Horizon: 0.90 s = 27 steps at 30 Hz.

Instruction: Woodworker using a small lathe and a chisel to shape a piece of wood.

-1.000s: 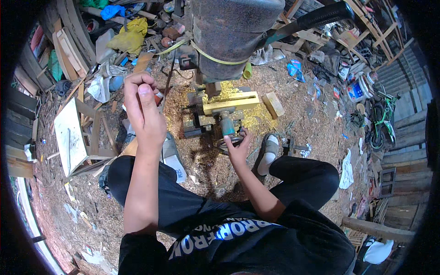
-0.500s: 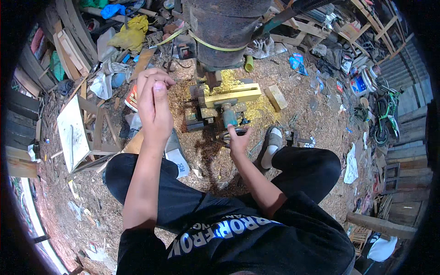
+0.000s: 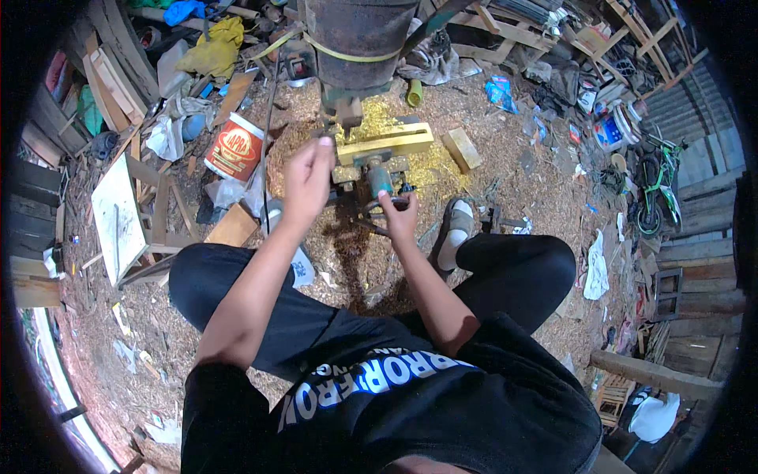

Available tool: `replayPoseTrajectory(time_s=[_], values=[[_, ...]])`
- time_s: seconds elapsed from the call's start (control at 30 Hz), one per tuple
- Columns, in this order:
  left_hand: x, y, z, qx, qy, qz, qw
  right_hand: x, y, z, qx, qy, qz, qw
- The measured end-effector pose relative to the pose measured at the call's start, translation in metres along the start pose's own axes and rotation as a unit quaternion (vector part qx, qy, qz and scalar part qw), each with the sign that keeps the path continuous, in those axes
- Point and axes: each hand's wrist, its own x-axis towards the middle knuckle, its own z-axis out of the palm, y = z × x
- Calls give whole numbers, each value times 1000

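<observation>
On the near side of the machine vise (image 3: 380, 182), the right hand (image 3: 401, 217) is partly curled, its thumb against the end of the green screw housing and its fingers at the dark handwheel (image 3: 371, 226); how firmly it grips cannot be told. Just left of the vise, the left hand (image 3: 308, 178) is loosely open, fingers together and thumb raised near the end of the workpiece; it appears to hold nothing, and whether it touches the wood is unclear.

The workpiece, a rectangular wooden block (image 3: 395, 144), sits across the vise, apparently clamped. A long dark slot shows along its upper face, so a good part of the cutting looks done; its depth is hidden, so what cutting is left cannot be judged. The block has yet to be taken out. Right of the vise, a loose wooden block (image 3: 462, 148) lies among yellowish chips (image 3: 433, 171), with no slot visible.

Beyond the vise stands the rusty drilling machine head (image 3: 355, 31), its tool holder (image 3: 347, 111) near the block's left end; contact cannot be told.
</observation>
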Motion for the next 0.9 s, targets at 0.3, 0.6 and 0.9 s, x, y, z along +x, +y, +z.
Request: replayPoseTrajectory(time_s=[0.3,0.6,0.9], values=[[-61,-168,111,-209,78,-309,925,24,-30,-31,-122,-95,-71,985],[-73,-165,153,-277,136,-279,909,44,-5,-19,-75,-49,-142,986],[-75,-178,163,-158,183,-208,948,47,15,-15,9,-56,-121,991]])
